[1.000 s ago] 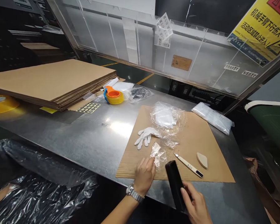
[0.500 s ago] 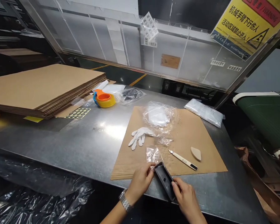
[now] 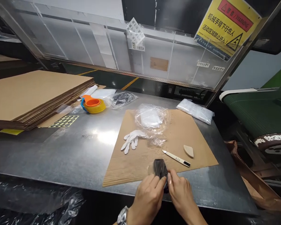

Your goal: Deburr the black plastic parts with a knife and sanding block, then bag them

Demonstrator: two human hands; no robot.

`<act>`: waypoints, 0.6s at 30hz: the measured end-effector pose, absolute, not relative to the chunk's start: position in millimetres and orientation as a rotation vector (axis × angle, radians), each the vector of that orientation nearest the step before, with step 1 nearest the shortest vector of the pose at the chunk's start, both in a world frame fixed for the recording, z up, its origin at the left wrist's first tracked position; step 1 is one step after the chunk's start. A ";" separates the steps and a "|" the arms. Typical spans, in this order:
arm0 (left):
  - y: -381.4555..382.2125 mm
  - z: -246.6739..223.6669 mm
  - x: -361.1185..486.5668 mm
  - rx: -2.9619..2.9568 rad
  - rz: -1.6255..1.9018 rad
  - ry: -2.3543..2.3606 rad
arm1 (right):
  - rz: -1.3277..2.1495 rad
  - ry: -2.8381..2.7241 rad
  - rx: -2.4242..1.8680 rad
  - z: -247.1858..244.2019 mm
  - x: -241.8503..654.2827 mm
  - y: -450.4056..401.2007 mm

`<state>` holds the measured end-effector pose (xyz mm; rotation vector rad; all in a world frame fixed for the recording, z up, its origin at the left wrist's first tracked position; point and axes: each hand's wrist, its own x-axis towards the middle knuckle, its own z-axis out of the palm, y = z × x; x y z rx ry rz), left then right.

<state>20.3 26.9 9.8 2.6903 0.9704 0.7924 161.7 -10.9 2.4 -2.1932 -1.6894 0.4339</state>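
Observation:
A black, oblong plastic part [image 3: 160,166] stands out beyond my fingers at the near edge of the cardboard sheet. Clear film seems to lie over its far end, slightly blurred. My left hand [image 3: 150,193] has its fingers curled against the part's left side, and the fingertips meet those of the other hand. Pinching from the right is my right hand [image 3: 180,191], with the thumb near the part. The near end is hidden behind both hands. Just beyond lies a cream craft knife [image 3: 176,158] marked A26, with a beige wedge-shaped piece [image 3: 188,151] to its right.
A cardboard sheet [image 3: 121,167] covers part of the metal table [image 3: 89,156]. On it lie a white glove [image 3: 132,140] and crumpled clear bags [image 3: 152,117]. Stacked cardboard [image 3: 44,90] and a yellow tape roll [image 3: 95,107] are left; a green conveyor belt [image 3: 259,109] is right.
The clear bag that lay by my left hand now appears over the black part. My left hand has closed in beside my right. The view has shifted right.

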 end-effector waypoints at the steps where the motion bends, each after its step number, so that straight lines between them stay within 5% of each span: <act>1: 28.4 16.0 22.4 2.669 0.800 0.932 | 0.419 -1.725 -2.202 13.5 166.3 -12.7; 9: 41.9 72.1 55.4 2.509 0.625 0.670 | 1.178 -1.186 -1.628 57.1 228.8 -58.1; 13: 25.5 83.6 89.3 2.590 0.735 0.462 | 1.138 -0.493 -1.308 14.5 219.4 -87.2; 18: -3.6 69.2 126.2 2.708 0.821 -0.028 | 1.017 -0.634 -1.481 -17.0 203.7 -119.0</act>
